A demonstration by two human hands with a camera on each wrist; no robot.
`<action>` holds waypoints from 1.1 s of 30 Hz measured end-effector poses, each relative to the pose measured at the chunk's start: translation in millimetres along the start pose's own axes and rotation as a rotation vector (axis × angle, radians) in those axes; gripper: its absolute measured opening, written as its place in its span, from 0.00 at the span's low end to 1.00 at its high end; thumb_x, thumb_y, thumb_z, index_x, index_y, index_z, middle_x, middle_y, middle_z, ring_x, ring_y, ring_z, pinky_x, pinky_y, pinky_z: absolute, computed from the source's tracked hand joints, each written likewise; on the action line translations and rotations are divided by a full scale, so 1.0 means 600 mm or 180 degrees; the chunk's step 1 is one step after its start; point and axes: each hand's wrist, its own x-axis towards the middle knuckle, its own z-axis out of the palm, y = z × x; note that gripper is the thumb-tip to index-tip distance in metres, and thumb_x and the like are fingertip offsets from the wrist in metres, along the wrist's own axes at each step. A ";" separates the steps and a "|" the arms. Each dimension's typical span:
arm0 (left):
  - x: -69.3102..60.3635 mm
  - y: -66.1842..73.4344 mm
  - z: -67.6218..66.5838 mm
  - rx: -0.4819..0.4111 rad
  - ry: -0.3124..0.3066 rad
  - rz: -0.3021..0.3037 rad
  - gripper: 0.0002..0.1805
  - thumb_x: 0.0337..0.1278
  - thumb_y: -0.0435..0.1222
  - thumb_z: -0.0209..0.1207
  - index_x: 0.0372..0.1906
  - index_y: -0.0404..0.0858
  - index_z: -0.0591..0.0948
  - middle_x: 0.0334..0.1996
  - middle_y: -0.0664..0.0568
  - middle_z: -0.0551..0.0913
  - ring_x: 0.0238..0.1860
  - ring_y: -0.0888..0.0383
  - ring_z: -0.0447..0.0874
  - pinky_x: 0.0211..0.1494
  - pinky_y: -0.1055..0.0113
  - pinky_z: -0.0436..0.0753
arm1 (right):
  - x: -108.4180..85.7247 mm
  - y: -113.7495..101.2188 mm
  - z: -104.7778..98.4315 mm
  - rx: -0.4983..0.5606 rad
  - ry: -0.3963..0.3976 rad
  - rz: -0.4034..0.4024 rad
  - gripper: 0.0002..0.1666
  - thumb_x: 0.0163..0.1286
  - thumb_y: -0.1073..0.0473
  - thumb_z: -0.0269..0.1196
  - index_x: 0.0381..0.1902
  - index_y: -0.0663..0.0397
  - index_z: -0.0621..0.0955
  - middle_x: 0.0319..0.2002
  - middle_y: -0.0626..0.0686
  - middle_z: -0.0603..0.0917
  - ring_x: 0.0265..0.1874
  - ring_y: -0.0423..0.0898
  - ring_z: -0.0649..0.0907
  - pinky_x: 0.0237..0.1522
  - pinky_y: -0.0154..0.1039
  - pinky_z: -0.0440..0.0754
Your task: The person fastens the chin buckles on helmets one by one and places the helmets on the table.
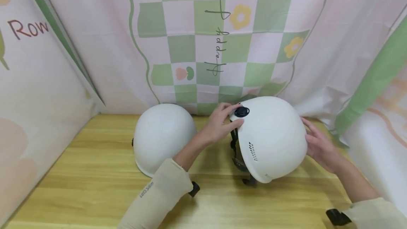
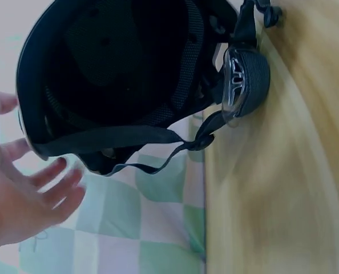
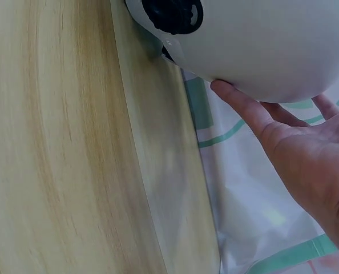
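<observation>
A white helmet (image 1: 273,140) is tilted on its side between my hands, its opening turned left. My left hand (image 1: 219,121) has thumb and forefinger at the shell's edge, on either side of a black oval knob (image 1: 242,111); in the left wrist view its other fingers are spread loosely beside the rim. Against the opposite side of the shell, my right hand (image 1: 321,146) rests with extended fingers. Inside the helmet is a dark lining (image 2: 118,63). A black chin strap (image 2: 124,137) with a padded piece (image 2: 252,77) hangs from it toward the table.
A second white helmet (image 1: 163,137) sits dome up at the left on the wooden table (image 1: 95,186). Behind the table hangs a curtain (image 1: 216,41) with green checks and lettering. More printed fabric (image 1: 38,91) closes off the left side.
</observation>
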 end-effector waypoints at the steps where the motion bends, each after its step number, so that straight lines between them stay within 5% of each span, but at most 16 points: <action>1: 0.000 0.002 -0.002 0.0175 0.0042 0.0064 0.31 0.74 0.48 0.58 0.76 0.42 0.71 0.71 0.45 0.69 0.67 0.49 0.71 0.70 0.54 0.72 | 0.001 0.000 0.001 0.0020 -0.0012 -0.0009 0.33 0.83 0.66 0.38 0.79 0.35 0.64 0.67 0.44 0.78 0.59 0.43 0.83 0.56 0.37 0.83; 6: 0.000 0.006 -0.008 0.0353 -0.0006 0.0244 0.33 0.70 0.47 0.62 0.73 0.36 0.71 0.74 0.45 0.69 0.73 0.49 0.68 0.75 0.56 0.69 | 0.004 0.000 0.004 0.0097 -0.0083 -0.0083 0.35 0.82 0.71 0.39 0.80 0.39 0.64 0.69 0.45 0.77 0.60 0.44 0.82 0.55 0.38 0.84; 10: -0.005 0.005 -0.008 0.0472 -0.0221 0.0195 0.41 0.66 0.51 0.66 0.79 0.43 0.66 0.76 0.46 0.66 0.73 0.49 0.66 0.73 0.52 0.72 | 0.001 0.000 0.009 -0.0143 -0.0126 -0.0136 0.39 0.79 0.74 0.43 0.83 0.44 0.59 0.72 0.44 0.74 0.63 0.43 0.80 0.55 0.39 0.84; 14: -0.008 0.007 -0.005 0.0682 -0.0266 0.0183 0.48 0.58 0.56 0.70 0.81 0.50 0.64 0.73 0.46 0.66 0.73 0.48 0.64 0.79 0.42 0.60 | -0.001 -0.001 0.013 -0.0384 -0.0233 -0.0109 0.44 0.76 0.77 0.46 0.85 0.49 0.51 0.74 0.44 0.70 0.66 0.42 0.78 0.58 0.38 0.82; 22: -0.008 0.007 -0.006 0.0811 -0.0211 0.0157 0.52 0.50 0.60 0.74 0.77 0.47 0.65 0.75 0.51 0.68 0.72 0.51 0.68 0.71 0.46 0.71 | -0.003 -0.001 0.016 -0.0626 -0.0271 0.0213 0.50 0.75 0.75 0.53 0.86 0.42 0.48 0.73 0.38 0.68 0.64 0.39 0.77 0.58 0.34 0.80; 33: -0.016 -0.013 -0.015 0.0421 -0.0386 0.0192 0.56 0.46 0.51 0.80 0.80 0.46 0.64 0.77 0.49 0.65 0.76 0.52 0.64 0.74 0.53 0.71 | 0.000 -0.003 0.015 -0.0448 -0.0465 0.0214 0.55 0.70 0.83 0.52 0.86 0.48 0.44 0.74 0.36 0.67 0.68 0.35 0.74 0.59 0.37 0.81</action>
